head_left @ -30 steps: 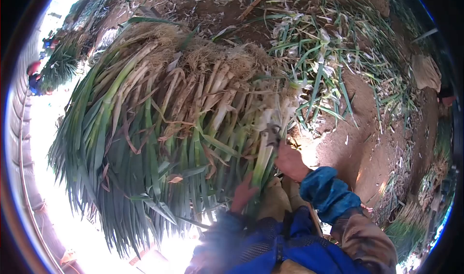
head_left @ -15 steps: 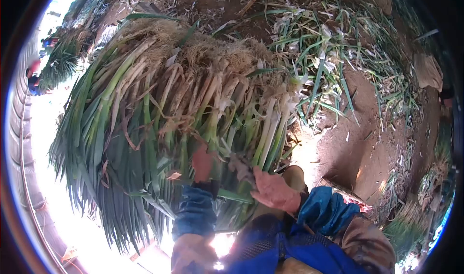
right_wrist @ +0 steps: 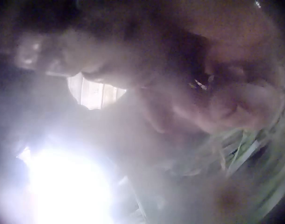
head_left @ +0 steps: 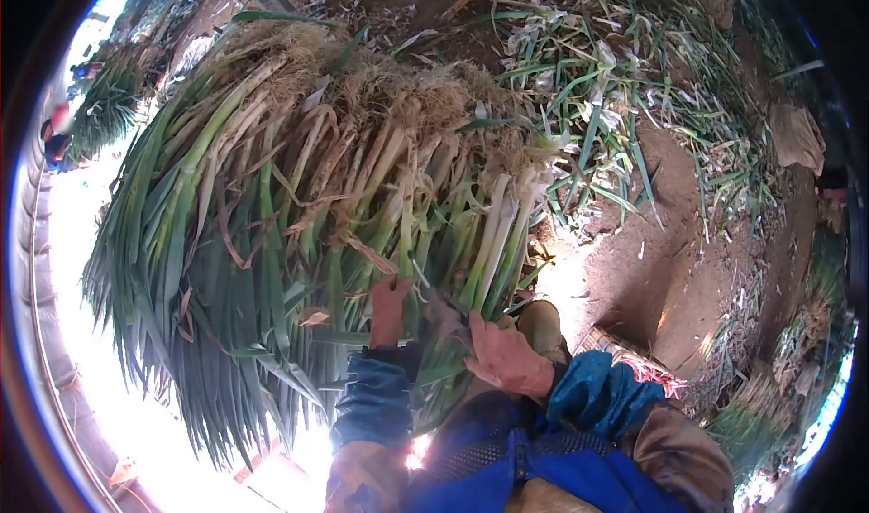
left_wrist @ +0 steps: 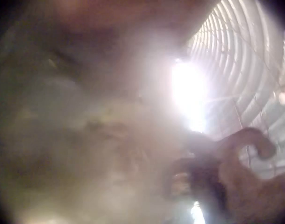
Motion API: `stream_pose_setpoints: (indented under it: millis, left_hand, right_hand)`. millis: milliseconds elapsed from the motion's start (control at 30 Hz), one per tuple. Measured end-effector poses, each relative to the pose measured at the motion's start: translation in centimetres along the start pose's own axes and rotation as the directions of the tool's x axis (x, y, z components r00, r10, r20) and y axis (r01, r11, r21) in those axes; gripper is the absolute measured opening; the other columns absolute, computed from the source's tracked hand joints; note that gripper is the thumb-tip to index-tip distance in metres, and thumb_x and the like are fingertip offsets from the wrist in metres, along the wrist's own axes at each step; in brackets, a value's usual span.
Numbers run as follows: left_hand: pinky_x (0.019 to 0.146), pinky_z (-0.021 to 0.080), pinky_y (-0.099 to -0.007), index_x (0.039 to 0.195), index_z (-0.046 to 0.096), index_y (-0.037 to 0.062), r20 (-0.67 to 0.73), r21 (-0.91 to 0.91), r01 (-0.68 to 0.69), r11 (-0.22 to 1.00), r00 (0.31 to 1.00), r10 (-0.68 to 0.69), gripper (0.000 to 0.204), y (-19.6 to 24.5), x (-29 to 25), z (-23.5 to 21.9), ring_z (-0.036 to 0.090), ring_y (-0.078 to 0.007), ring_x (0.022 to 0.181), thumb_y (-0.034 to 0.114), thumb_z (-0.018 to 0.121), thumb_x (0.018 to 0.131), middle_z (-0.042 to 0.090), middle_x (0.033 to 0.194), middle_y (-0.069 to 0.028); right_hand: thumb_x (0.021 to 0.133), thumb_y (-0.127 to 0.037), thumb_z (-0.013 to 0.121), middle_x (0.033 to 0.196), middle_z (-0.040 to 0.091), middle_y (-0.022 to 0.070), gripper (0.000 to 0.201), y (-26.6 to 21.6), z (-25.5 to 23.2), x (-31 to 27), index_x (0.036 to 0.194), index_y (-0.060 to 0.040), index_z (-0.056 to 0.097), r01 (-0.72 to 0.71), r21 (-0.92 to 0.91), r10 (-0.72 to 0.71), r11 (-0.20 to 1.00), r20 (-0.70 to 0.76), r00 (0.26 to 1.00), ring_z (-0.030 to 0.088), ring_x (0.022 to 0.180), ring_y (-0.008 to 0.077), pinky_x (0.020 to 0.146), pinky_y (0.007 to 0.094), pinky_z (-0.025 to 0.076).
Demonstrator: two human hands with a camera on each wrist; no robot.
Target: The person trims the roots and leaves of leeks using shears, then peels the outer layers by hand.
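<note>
A broad heap of leeks (head_left: 272,287) fills the left and middle of the head view, root ends away from me and green leaves toward me. My left hand (head_left: 387,312) lies over the leaves, its fingertips right at the end of a dry brown leaf (head_left: 369,256). I cannot tell whether its fingers close on a stalk. Just right of it, my right hand (head_left: 509,359) grips a blurred grey-brown tool (head_left: 444,318) with a thin pale tip that points toward the stalks. Pale leek stalks (head_left: 496,241) stand at the heap's right end. Both wrist views are mostly blurred.
Cut leaves and peelings (head_left: 588,105) litter the brown soil (head_left: 652,232) at the right. My boot (head_left: 541,327) is beside the heap. Another leek pile (head_left: 760,422) lies at the far right. At the far left are a person (head_left: 56,137) and more leeks (head_left: 104,105).
Both hands have moved left from the heap's right-end stalks to its middle leaves, the tool staying in the right hand. Over the last half second they have barely moved.
</note>
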State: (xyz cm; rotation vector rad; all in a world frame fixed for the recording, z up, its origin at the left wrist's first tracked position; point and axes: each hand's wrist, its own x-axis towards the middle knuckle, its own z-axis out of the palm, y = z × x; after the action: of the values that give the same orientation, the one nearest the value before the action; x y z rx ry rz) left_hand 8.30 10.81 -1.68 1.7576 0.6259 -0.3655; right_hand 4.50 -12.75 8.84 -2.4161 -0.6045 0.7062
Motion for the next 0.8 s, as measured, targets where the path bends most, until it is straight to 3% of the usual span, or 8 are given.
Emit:
stream_pose_setpoints:
  millis: [200,400,467,533,600,633,700,800]
  left_hand:
    - [0.059,0.047,-0.0279,0.091,0.060,-0.0006,0.154,-0.637,0.252,0.729,0.968,-0.200,0.022,-2.1,-0.8,0.7,0.056,-0.0135,0.060,0.019,0.052,0.089,0.060,0.076,-0.0047]
    - [0.060,0.048,-0.0311,0.096,0.060,0.0014,0.369,-0.398,0.458,0.795,0.873,-0.319,0.020,-4.3,0.0,0.6,0.059,-0.0182,0.068,0.016,0.050,0.087,0.060,0.077,-0.0067]
    - [0.053,0.048,-0.0294,0.095,0.059,0.0024,0.370,-0.129,-0.126,0.984,0.914,0.166,0.018,-11.2,2.3,0.7,0.058,-0.0176,0.059,0.014,0.047,0.088,0.059,0.072,-0.0067]
    - [0.056,0.047,-0.0303,0.098,0.059,0.0036,0.351,0.023,-0.278,0.960,0.902,0.253,0.019,-11.4,3.2,1.3,0.058,-0.0192,0.061,0.012,0.047,0.087,0.059,0.073,-0.0078]
    - [0.067,0.046,-0.0336,0.104,0.060,0.0050,0.203,0.027,0.051,0.998,0.978,-0.055,0.025,-10.2,3.3,2.4,0.058,-0.0229,0.074,0.009,0.048,0.083,0.060,0.080,-0.0098]
    - [0.067,0.046,-0.0324,0.104,0.060,0.0041,0.102,0.240,-0.195,0.951,0.979,0.175,0.025,-8.4,2.3,2.9,0.058,-0.0216,0.074,0.009,0.047,0.084,0.060,0.080,-0.0092]
    - [0.066,0.045,-0.0302,0.103,0.059,0.0024,0.054,0.652,-0.512,0.560,0.767,0.639,0.024,-4.6,0.9,3.5,0.058,-0.0189,0.073,0.010,0.044,0.086,0.061,0.080,-0.0078]
    - [0.050,0.044,-0.0276,0.104,0.057,0.0036,0.057,0.018,-0.224,0.975,0.973,0.222,0.020,-3.3,1.3,4.4,0.055,-0.0166,0.057,0.011,0.047,0.088,0.058,0.072,-0.0075]
  right_hand:
    - [0.073,-0.025,0.065,0.081,0.053,0.0213,0.073,-0.2,-1.1,-1.4,0.124,0.0137,0.030,-0.030,0.061,0.024,0.998,0.087,0.996,0.056,0.070,0.0347,0.060,0.0423,0.049]
    - [0.074,-0.026,0.064,0.084,0.053,0.0223,0.074,0.3,-0.3,-0.9,0.125,0.0134,0.030,-0.033,0.005,0.032,0.999,0.111,0.993,0.056,0.069,0.0345,0.059,0.0414,0.048]
    - [0.074,-0.026,0.063,0.081,0.055,0.0220,0.070,1.9,-0.1,1.7,0.124,0.0132,0.033,0.026,-0.017,-0.027,1.000,-0.047,0.999,0.060,0.068,0.0335,0.057,0.0409,0.049]
    - [0.074,-0.024,0.062,0.079,0.055,0.0218,0.067,3.1,0.5,3.0,0.122,0.0133,0.034,0.084,-0.057,-0.093,0.995,-0.174,0.980,0.062,0.067,0.0333,0.056,0.0417,0.049]
    - [0.074,-0.022,0.061,0.078,0.055,0.0217,0.065,3.8,1.2,3.3,0.121,0.0137,0.033,0.140,-0.110,-0.165,0.984,-0.261,0.951,0.062,0.067,0.0340,0.056,0.0436,0.049]
    - [0.074,-0.022,0.061,0.079,0.055,0.0222,0.065,3.4,0.6,2.7,0.121,0.0143,0.033,0.084,-0.036,-0.089,0.996,-0.179,0.980,0.061,0.067,0.0348,0.057,0.0437,0.049]
    - [0.074,-0.020,0.061,0.079,0.056,0.0232,0.065,2.2,-1.0,1.3,0.120,0.0156,0.031,-0.037,0.092,0.038,0.995,-0.006,0.999,0.061,0.067,0.0364,0.057,0.0440,0.050]
    - [0.074,-0.019,0.061,0.081,0.056,0.0248,0.066,3.9,1.0,1.2,0.120,0.0156,0.030,-0.059,0.120,0.064,0.991,-0.042,0.997,0.061,0.067,0.0384,0.057,0.0447,0.050]
